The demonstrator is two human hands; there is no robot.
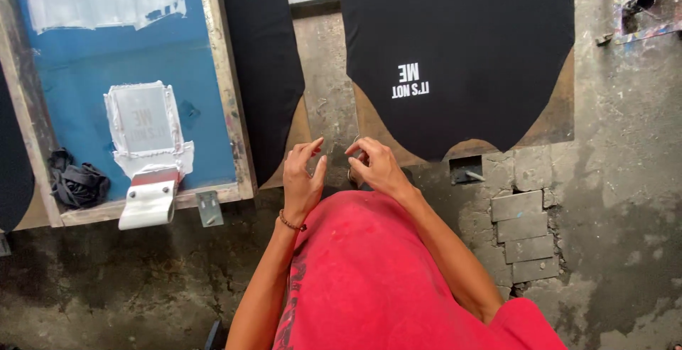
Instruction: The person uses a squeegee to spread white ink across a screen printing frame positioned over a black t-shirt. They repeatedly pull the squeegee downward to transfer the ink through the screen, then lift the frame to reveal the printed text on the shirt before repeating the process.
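Grey concrete floor, hands (337, 169) raised just below printed black fabric (455, 51)

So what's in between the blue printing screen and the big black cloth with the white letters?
In the head view, another black cloth on its board and a strip of bare grey table lie between the blue screen and the printed cloth.

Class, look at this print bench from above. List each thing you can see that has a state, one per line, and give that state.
Left hand: open, fingers spread, holding nothing.
Right hand: fingers curled; whether it holds something small is unclear.
Black shirt: laid flat on its board, white print on it.
Screen frame: lying flat on the bench.
Squeegee: resting on the frame's near edge.
Black rag: crumpled inside the frame.
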